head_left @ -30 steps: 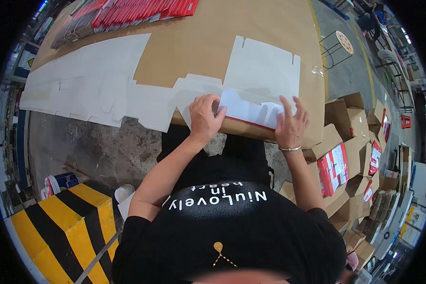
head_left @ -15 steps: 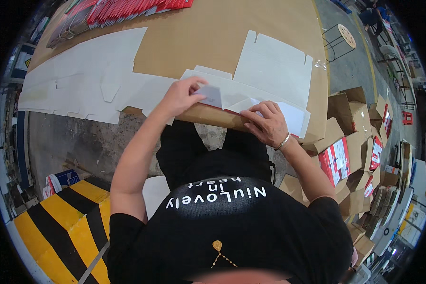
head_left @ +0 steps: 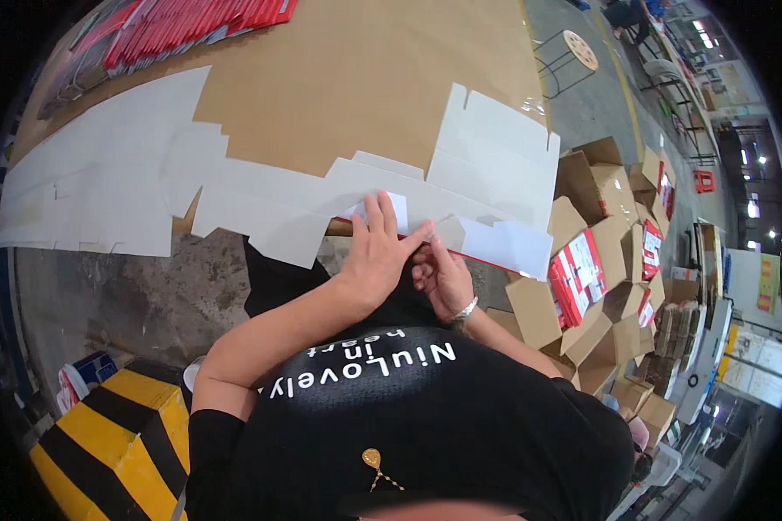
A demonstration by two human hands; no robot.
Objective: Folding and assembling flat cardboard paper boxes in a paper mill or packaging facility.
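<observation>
Your left hand (head_left: pixel 369 260) is to the left of the bracelet (head_left: pixel 466 309) on your right wrist and farther from your chest than it, back upward, fingers stretched forward and slightly parted. The thumb points out rightward, its tip beyond the bracelet. Your right hand (head_left: pixel 443 282) is just past the bracelet, fingers curled inward and thumb raised, the thumb tip near that of the left; whether the two touch is hard to tell. Your left forearm (head_left: pixel 274 337) slants forward from a bent elbow well left of the bracelet, while your right forearm (head_left: pixel 513 346) meets the bracelet from the right.
</observation>
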